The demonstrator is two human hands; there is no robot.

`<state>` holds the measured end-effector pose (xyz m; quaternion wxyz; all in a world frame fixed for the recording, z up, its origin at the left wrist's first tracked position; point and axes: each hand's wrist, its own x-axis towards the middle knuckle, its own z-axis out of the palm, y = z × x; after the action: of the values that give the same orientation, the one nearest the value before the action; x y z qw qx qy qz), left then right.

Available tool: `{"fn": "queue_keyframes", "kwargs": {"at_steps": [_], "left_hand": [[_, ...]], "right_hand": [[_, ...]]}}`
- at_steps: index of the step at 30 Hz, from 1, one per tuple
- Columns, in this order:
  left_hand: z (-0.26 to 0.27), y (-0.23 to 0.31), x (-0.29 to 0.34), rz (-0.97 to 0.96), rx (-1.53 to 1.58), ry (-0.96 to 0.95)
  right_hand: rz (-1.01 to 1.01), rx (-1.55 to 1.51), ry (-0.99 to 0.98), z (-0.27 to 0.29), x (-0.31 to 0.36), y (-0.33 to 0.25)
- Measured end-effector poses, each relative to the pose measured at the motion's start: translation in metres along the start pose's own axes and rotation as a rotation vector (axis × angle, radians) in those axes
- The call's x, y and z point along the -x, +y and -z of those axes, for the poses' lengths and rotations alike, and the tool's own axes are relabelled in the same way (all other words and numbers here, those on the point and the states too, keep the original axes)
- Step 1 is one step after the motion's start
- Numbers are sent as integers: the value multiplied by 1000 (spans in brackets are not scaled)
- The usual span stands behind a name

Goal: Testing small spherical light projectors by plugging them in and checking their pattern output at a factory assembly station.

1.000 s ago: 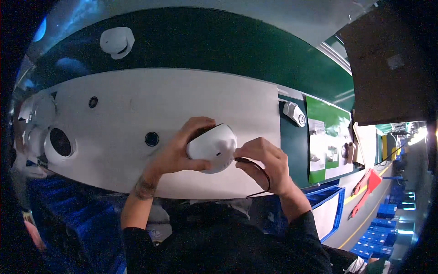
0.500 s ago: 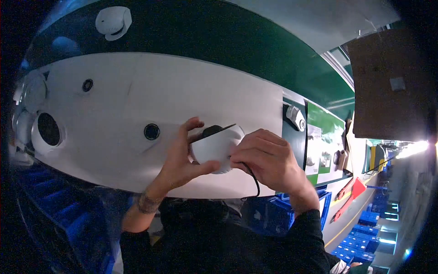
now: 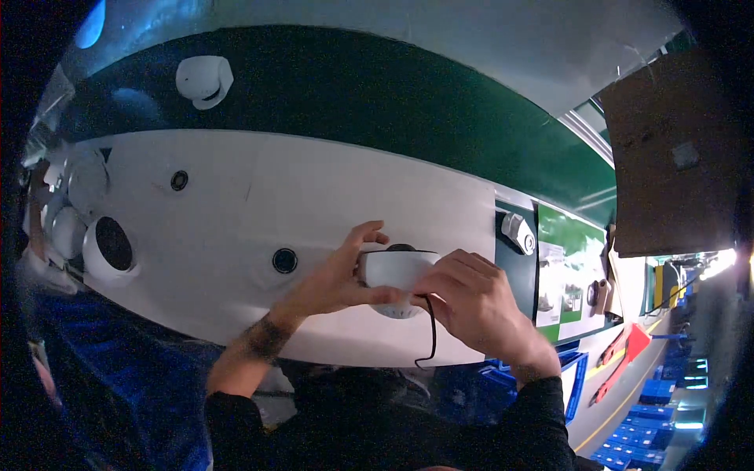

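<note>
A rounded white housing (image 3: pixel 402 269) with a dark top part is held just above the near side of the white work surface (image 3: pixel 228 204). My left hand (image 3: pixel 339 275) grips its left side, thumb along the near face and fingers curled over the far side. On the right, my right hand (image 3: pixel 477 302) pinches a thin black cable (image 3: pixel 433 334) close against the housing. The cable's free length hangs down toward the table's front edge. My right fingers hide where the cable meets the housing.
Two small round black parts (image 3: pixel 284 261) lie left of my hands. Farther left sits a white housing with a dark face (image 3: pixel 113 243). Another white device (image 3: pixel 204 81) stands on the green strip. Rightward are a white device (image 3: pixel 518 233), a printed green sheet (image 3: pixel 572 267) and blue crates (image 3: pixel 577 385).
The housing has turned from tilted to nearly level, both hands still on it. My view has shifted, so the table and its objects appear lower and farther right.
</note>
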<state>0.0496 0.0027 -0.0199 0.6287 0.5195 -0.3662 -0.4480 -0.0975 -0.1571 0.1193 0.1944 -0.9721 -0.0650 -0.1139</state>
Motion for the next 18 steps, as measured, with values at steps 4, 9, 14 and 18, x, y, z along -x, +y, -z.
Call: {"fn": "queue_keyframes", "kwargs": {"at_steps": [4,9,14,18], "left_hand": [[-1,0,0,4,-48,-8],[-5,-4,5,18,42,41],[-11,-5,12,12,-191,169],[-17,-4,15,33,88,167]], "right_hand": [[-1,7,25,-5,2,3],[1,-12,57,-15,12,8],[-13,55,199,-38,25,23],[-260,-172,119,-56,42,27]]}}
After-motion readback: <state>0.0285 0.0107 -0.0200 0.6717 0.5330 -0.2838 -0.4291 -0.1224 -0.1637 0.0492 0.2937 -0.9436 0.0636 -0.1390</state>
